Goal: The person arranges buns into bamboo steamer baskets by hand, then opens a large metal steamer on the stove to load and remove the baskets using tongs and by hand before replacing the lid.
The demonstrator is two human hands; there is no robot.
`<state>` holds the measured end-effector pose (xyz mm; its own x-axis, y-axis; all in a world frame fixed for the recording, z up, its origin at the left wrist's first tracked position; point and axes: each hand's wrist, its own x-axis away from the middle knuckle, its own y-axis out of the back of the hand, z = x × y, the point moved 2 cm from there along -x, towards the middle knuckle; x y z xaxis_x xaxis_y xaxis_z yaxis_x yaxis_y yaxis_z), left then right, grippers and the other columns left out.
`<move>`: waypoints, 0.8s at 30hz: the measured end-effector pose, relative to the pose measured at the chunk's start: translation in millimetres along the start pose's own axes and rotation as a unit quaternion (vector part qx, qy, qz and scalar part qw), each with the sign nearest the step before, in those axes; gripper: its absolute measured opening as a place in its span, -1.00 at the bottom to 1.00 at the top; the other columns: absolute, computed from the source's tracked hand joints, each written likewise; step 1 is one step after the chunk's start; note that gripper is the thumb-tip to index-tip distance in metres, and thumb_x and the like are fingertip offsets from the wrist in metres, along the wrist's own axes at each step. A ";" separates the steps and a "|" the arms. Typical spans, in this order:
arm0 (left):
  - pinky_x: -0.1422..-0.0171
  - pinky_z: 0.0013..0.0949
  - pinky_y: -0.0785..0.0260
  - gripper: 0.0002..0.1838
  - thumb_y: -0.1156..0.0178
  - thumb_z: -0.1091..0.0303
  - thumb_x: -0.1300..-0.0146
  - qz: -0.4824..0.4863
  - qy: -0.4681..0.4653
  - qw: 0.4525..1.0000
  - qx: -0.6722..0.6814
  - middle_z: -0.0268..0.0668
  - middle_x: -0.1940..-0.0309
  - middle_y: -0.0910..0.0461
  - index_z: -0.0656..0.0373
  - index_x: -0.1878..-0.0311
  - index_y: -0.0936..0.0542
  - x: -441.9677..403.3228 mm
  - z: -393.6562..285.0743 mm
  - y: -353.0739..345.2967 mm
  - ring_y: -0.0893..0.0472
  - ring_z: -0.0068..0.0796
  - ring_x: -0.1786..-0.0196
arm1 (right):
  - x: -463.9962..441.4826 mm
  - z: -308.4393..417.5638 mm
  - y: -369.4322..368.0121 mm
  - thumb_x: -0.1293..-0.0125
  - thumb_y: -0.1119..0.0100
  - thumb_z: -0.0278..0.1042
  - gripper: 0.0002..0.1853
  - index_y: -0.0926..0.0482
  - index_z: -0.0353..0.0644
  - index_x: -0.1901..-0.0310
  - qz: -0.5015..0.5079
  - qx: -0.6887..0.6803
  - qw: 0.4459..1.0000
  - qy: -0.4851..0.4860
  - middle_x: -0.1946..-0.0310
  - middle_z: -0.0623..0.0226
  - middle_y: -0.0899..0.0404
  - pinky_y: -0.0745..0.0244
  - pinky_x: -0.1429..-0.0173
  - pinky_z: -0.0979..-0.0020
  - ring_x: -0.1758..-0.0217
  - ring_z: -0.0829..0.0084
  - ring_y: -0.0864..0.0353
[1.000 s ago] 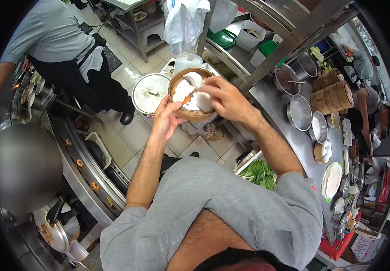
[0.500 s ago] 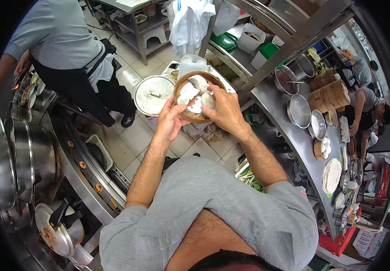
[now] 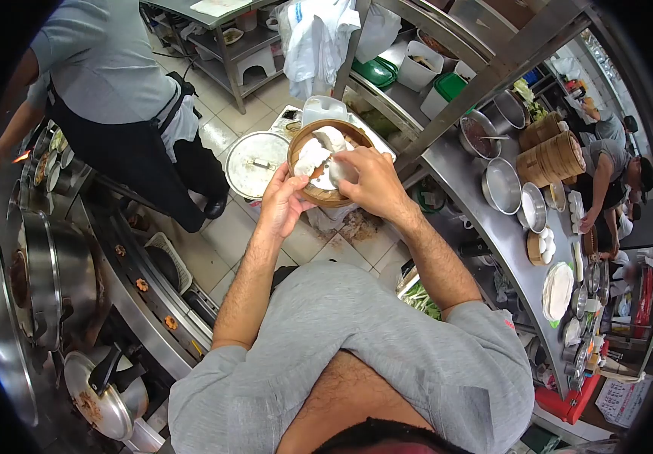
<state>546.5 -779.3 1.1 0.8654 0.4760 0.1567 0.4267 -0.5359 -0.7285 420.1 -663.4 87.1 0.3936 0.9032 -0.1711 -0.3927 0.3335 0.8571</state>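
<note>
A round bamboo steamer basket [image 3: 293, 153] is tilted toward me at chest height. My left hand [image 3: 285, 201] grips its near-left rim, with the thumb on top. White steamed buns [image 3: 313, 157] with split tops sit inside on a white perforated liner [image 3: 324, 180]. Reaching over the right side of the basket, my right hand [image 3: 379, 183] has its fingers closed around one white bun [image 3: 340, 171], which they partly hide.
Beyond the basket stands a round metal lid [image 3: 257, 163] beside a clear plastic container [image 3: 325, 110]. At left, a co-worker [image 3: 122, 83] stands by the stove. A steel counter [image 3: 462, 174] on the right carries bowls, stacked steamers [image 3: 550, 160] and dough [image 3: 558, 291].
My right hand has shifted slightly left within the basket, carrying the bun toward the middle. The co-worker at left has moved an arm. On the right, another person's hand now reaches the counter.
</note>
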 end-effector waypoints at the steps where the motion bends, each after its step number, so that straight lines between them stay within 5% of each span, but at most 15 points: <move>1: -0.04 -0.04 -0.46 -0.54 -0.12 0.38 -0.19 0.000 0.000 1.000 0.000 -0.17 -0.01 -0.46 0.20 -0.14 -0.27 -1.1 -0.3 0.7 -0.54 -0.25 -0.01 | 0.0 -1.1 -1.8 0.04 -0.25 -0.34 -0.57 -0.52 -0.21 0.05 -0.006 0.002 1.000 0.000 0.22 0.17 -0.53 -0.26 -0.06 0.28 0.08 0.19 -0.49; 6: -0.02 -0.05 -0.48 -0.54 -0.10 0.37 -0.20 0.001 0.000 1.000 -0.009 -0.15 -0.01 -0.47 0.20 -0.16 -0.25 -3.6 0.4 5.0 -0.55 -0.25 -0.02 | 3.7 -7.5 -3.6 -0.04 -0.26 -0.28 -0.57 -0.51 -0.19 0.01 -0.079 0.023 0.994 0.066 0.20 0.17 -0.50 -0.31 -0.01 0.31 0.06 0.23 -0.47; 8: -0.01 -0.04 -0.49 -0.48 -0.12 0.38 -0.18 0.004 0.003 1.000 -0.007 -0.16 -0.01 -0.46 0.20 -0.20 -0.21 -4.3 -0.7 5.9 -0.54 -0.28 -0.02 | 7.1 -17.0 5.3 -0.12 -0.24 -0.21 -0.57 -0.50 -0.20 -0.01 -0.209 -0.079 0.974 -0.021 0.16 0.15 -0.49 -0.38 0.06 0.34 0.03 0.30 -0.45; 10: 0.01 -0.02 -0.50 -0.42 -0.14 0.39 -0.16 0.006 0.009 1.000 -0.005 -0.17 -0.02 -0.44 0.21 -0.24 -0.17 -3.5 -1.3 5.5 -0.54 -0.30 -0.02 | 7.0 -40.4 0.5 -0.16 -0.19 -0.15 -0.50 -0.43 -0.24 -0.10 -0.234 -0.049 0.969 -0.053 0.18 0.14 -0.48 -0.44 0.20 0.38 0.12 0.29 -0.51; 12: 0.01 -0.01 -0.50 -0.39 -0.15 0.38 -0.17 0.014 0.014 1.000 -0.006 -0.15 -0.03 -0.43 0.23 -0.25 -0.15 -3.8 -3.8 3.1 -0.53 -0.30 -0.02 | 8.9 -55.6 -8.2 -0.25 -0.09 -0.07 -0.47 -0.38 -0.29 -0.14 -0.023 -0.376 0.883 -0.280 0.22 0.22 -0.51 -0.45 0.37 0.42 0.35 0.43 -0.54; 13: 0.01 -0.01 -0.50 -0.39 -0.15 0.38 -0.17 0.016 0.013 1.000 -0.008 -0.15 -0.03 -0.43 0.23 -0.25 -0.15 -4.3 -4.2 2.2 -0.53 -0.30 -0.02 | 11.0 -56.7 -10.4 -0.30 -0.01 -0.07 -0.47 -0.34 -0.32 -0.15 0.017 -0.465 0.838 -0.286 0.32 0.27 -0.52 -0.40 0.51 0.50 0.54 0.57 -0.48; 19: -0.16 0.01 -0.36 -0.25 -0.22 0.34 -0.12 -0.006 0.031 0.999 -0.044 -0.03 -0.24 -0.18 0.29 -0.31 -0.06 -4.3 -3.3 -5.7 -0.37 -0.21 -0.21 | 17.9 -62.7 -18.4 -0.33 0.06 -0.20 -0.58 -0.39 -0.35 -0.08 -0.015 -0.454 0.857 -0.242 0.45 0.29 -0.52 -0.41 0.55 0.56 0.61 0.60 -0.44; 21: -0.24 -0.09 -0.28 -0.25 -0.28 0.25 -0.05 -0.106 -0.149 0.920 -0.345 -0.02 -0.30 -0.10 0.16 -0.30 -0.17 -6.0 -10.1 -8.1 -0.31 -0.09 -0.26 | 18.9 -65.3 -19.7 -0.33 0.07 -0.21 -0.59 -0.40 -0.35 -0.06 -0.024 -0.455 0.858 -0.238 0.46 0.30 -0.52 -0.42 0.55 0.55 0.61 0.60 -0.44; 22: -0.24 -0.09 -0.28 -0.25 -0.28 0.25 -0.05 -0.107 -0.149 0.920 -0.347 -0.02 -0.30 -0.10 0.16 -0.30 -0.17 -5.7 -14.7 -11.4 -0.31 -0.09 -0.26 | 20.0 -68.8 -22.6 -0.33 0.07 -0.21 -0.60 -0.41 -0.35 -0.06 -0.032 -0.459 0.855 -0.238 0.47 0.30 -0.51 -0.42 0.55 0.55 0.61 0.60 -0.44; 24: -0.36 -0.11 -0.11 -0.23 -0.35 0.25 0.12 -0.055 -0.258 0.669 -0.694 0.01 -0.37 0.08 0.22 -0.22 -0.30 -1.4 -33.8 -29.9 -0.13 0.02 -0.36 | 20.9 -73.4 -25.6 -0.33 0.08 -0.22 -0.61 -0.42 -0.35 -0.06 -0.036 -0.465 0.852 -0.237 0.48 0.31 -0.51 -0.42 0.56 0.54 0.61 0.60 -0.44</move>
<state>541.3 -787.6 45.2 0.7558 0.5506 -0.3543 0.6232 -0.4389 0.6473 377.4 -633.2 26.0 0.6498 0.7341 0.1972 -0.7553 0.6527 0.0591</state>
